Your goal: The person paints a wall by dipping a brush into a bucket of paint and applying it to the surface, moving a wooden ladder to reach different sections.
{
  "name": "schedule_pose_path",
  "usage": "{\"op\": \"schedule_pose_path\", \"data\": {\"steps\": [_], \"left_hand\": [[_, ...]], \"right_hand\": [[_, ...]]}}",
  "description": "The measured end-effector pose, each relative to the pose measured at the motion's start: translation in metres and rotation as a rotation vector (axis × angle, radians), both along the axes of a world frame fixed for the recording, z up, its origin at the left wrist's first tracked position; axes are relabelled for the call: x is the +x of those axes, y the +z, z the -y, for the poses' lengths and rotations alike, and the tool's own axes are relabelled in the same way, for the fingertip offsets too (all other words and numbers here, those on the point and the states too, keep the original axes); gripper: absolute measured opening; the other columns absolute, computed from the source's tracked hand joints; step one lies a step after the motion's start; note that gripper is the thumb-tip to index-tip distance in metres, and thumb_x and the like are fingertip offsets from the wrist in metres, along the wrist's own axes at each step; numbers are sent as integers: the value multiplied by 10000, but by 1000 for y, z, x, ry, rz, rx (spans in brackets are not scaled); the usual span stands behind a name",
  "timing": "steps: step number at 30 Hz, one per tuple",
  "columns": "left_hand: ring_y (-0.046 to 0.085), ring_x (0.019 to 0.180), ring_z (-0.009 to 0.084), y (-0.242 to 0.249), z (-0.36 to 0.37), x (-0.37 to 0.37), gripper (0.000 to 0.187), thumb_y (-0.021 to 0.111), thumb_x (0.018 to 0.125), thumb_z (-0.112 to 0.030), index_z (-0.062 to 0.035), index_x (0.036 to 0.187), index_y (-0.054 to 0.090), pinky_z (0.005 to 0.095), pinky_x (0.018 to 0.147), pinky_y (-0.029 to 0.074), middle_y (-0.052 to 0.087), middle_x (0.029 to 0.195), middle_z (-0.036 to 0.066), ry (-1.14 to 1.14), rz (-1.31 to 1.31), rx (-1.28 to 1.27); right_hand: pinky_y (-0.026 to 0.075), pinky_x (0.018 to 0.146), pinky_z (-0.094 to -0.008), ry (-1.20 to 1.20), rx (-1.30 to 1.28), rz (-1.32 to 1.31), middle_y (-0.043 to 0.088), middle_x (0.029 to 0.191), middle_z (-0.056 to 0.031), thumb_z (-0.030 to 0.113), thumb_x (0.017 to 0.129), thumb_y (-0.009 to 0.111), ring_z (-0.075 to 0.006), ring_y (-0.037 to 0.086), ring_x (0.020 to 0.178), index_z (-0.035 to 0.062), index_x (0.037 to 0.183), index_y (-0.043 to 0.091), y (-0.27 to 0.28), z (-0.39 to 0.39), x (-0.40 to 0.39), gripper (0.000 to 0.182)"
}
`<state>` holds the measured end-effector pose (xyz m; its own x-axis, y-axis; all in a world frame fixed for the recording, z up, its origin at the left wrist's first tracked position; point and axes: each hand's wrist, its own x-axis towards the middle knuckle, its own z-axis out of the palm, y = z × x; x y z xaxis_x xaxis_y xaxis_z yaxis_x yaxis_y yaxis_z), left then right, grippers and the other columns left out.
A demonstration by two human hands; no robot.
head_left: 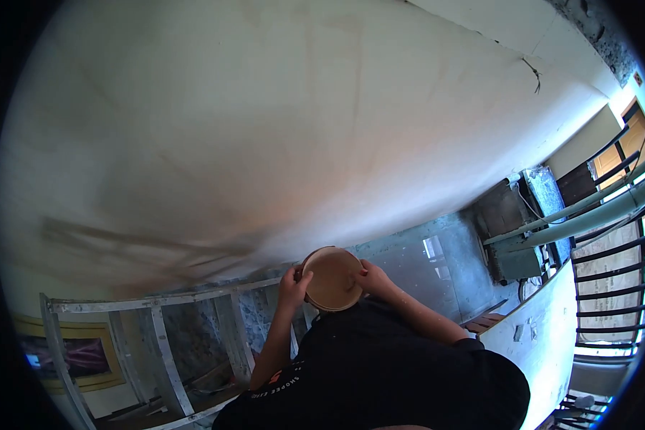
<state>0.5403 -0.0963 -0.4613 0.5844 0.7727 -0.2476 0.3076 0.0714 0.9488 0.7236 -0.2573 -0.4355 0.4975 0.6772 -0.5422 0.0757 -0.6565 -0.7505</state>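
Note:
A round brownish container (332, 278) is held up in front of my dark shirt. My left hand (294, 289) grips its left rim, with the thumb over the edge. On the opposite side my right hand (375, 279) holds the rim, fingers wrapped round it. The inside of the container looks tan, with a darker patch near the right hand; what it is cannot be made out.
A pale, stained wall (193, 129) rises ahead. At the lower left stands a paint-marked ladder (166, 351), with a gold-framed picture (79, 356) behind it. Dark railings (613, 287), a white board (534, 344) and a boxy dark object (505, 208) are at the right.

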Motion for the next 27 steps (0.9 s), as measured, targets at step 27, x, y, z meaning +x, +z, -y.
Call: {"op": "schedule_pose_path", "data": {"steps": [27], "left_hand": [[626,770,170,11,46,59,448,688,807,-343,13,1060,586,312,697,492,646,850,125,104,-100,92]], "right_hand": [[536,591,-339,246,57,47,660,857,-153,266,862,569,-226,667,682,21,1148,558,-8,12,94,377]]}}
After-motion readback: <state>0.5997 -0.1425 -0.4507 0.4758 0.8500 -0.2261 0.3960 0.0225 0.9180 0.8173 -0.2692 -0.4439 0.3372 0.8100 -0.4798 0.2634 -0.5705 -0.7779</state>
